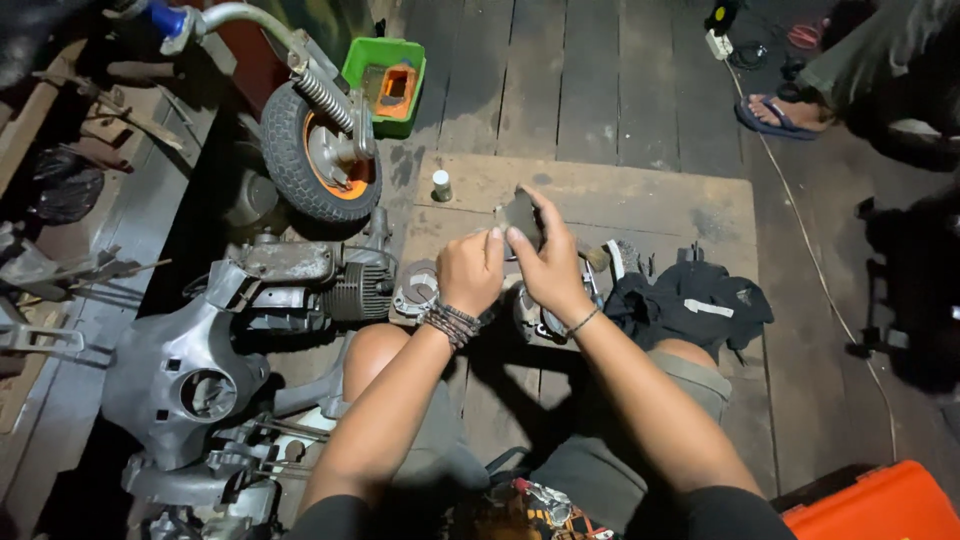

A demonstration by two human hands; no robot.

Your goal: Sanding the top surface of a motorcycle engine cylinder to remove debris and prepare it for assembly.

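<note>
Both the left hand (470,270) and right hand (545,262) pinch a small dark flat part (520,216), raised for inspection just right of the finned engine (352,290) on the floor (600,90).

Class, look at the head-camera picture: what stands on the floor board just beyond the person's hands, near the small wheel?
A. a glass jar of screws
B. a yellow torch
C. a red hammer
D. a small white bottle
D: a small white bottle stands upright on the board, just right of the wheel.
</note>
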